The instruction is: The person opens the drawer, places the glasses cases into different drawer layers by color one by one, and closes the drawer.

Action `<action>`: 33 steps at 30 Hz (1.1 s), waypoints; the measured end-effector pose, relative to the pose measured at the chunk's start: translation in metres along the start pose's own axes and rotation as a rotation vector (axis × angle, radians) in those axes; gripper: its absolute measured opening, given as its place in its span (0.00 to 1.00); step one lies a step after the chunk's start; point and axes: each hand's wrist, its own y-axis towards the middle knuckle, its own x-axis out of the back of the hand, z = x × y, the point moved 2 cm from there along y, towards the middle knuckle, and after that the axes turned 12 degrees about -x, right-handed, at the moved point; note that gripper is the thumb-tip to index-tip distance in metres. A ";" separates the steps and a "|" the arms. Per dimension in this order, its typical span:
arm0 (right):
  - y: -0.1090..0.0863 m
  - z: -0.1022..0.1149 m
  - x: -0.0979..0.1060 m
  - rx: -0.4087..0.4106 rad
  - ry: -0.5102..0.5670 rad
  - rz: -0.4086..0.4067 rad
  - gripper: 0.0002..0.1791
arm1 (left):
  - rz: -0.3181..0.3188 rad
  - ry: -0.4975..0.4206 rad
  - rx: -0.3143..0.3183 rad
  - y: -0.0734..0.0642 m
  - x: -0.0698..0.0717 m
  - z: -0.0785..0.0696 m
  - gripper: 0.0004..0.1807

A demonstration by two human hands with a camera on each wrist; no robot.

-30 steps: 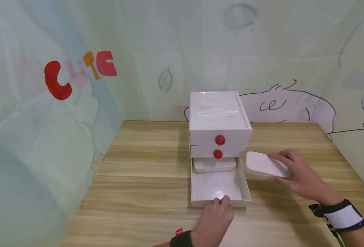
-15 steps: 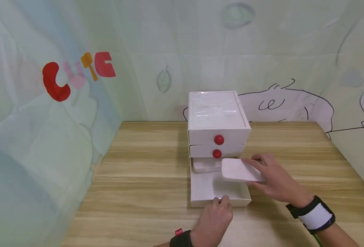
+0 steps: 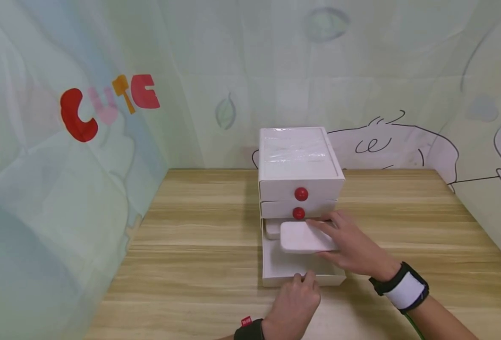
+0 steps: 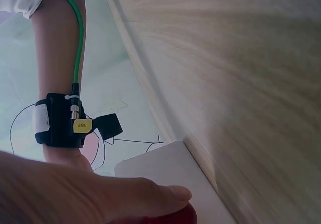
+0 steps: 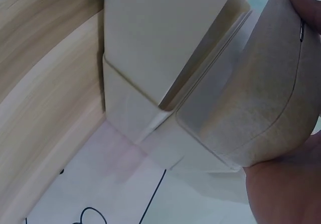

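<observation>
A white chest of drawers (image 3: 294, 160) stands on the table with its bottom drawer (image 3: 282, 264) pulled out. My left hand (image 3: 292, 307) is at the front of that drawer and pinches its red knob (image 4: 181, 217), which shows under the thumb in the left wrist view. Over the drawer, my right hand (image 3: 354, 245) holds a white rounded case (image 3: 301, 237), thumb and fingers on its opposite sides. A seam runs along the case's edge in the right wrist view. Behind it, partly hidden, another white rounded block (image 3: 272, 229) lies at the back of the drawer.
Above, two shut drawers carry an upper red knob (image 3: 301, 194) and a lower red knob (image 3: 299, 213). The wood-grain table (image 3: 199, 236) extends to both sides. A printed cloth (image 3: 216, 71) hangs behind and at the sides.
My right hand has carried the white case leftward, from beside the chest to over the open drawer. My left hand has stayed at the drawer front.
</observation>
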 end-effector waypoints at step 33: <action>0.015 0.010 -0.049 -0.045 -0.023 0.224 0.45 | -0.015 0.022 0.011 -0.001 -0.002 -0.001 0.05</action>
